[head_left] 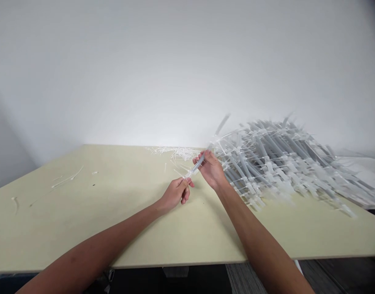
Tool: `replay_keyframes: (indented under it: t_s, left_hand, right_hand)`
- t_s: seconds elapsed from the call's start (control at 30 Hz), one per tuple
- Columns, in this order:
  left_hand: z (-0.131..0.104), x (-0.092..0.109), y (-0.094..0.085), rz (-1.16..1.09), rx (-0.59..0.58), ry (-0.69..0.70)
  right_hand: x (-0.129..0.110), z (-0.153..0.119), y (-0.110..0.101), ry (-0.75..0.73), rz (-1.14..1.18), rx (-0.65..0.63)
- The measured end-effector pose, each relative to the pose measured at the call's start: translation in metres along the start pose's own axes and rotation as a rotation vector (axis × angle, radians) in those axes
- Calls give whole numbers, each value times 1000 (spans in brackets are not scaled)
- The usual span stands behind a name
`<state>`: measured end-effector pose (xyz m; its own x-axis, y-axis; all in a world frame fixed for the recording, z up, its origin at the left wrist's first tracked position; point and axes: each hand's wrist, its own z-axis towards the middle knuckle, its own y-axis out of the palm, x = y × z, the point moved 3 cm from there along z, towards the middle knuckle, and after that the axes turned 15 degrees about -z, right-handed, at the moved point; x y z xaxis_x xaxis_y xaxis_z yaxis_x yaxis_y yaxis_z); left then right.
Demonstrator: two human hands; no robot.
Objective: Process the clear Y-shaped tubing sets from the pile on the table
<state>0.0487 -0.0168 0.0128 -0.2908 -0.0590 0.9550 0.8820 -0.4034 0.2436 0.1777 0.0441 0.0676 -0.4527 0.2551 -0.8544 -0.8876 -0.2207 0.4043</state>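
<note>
A grey tube (198, 163) with clear plastic fittings slants up to the right over the middle of the table. My left hand (177, 192) grips its lower end by the clear fitting, fingers closed. My right hand (210, 166) is wrapped round the tube higher up, near the large pile. Beyond my right hand the tube's upper part is blurred, with a fitting and thin white ties around it. Just right of my right hand lies a big pile of similar grey tubes (271, 143) with translucent fittings and ties.
A heap of white cable ties (183, 153) lies at the table's back edge. A few loose ties (72, 177) and small scraps are on the left of the pale yellow table (135, 245). A white wall stands behind.
</note>
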Motion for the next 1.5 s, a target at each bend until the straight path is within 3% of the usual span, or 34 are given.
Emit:
replay_keyframes:
  t_s: [0.07, 0.2, 0.37, 0.6, 0.9, 1.2, 1.5]
  left_hand:
    - [1, 0, 1, -12, -16, -12]
    - [2, 8, -7, -21, 61, 8]
    - [2, 20, -11, -2, -11, 19]
    - [3, 22, -13, -152, 3, -29]
    - [-1, 33, -10, -619, -159, -202]
    - [3, 19, -13, -279, -151, -198]
    - [-2, 23, -8, -380, -270, -240]
  right_hand:
    - [0, -1, -1, 26, -6, 16]
    - [-3, 0, -2, -39, -50, -7]
    - [-6, 3, -7, -15, -104, 4]
    - [2, 6, -12, -3, -22, -15]
    - [5, 8, -15, 45, 74, -24]
    - [1, 5, -8, 28, -22, -122]
    - [2, 3, -8, 26, -151, -80]
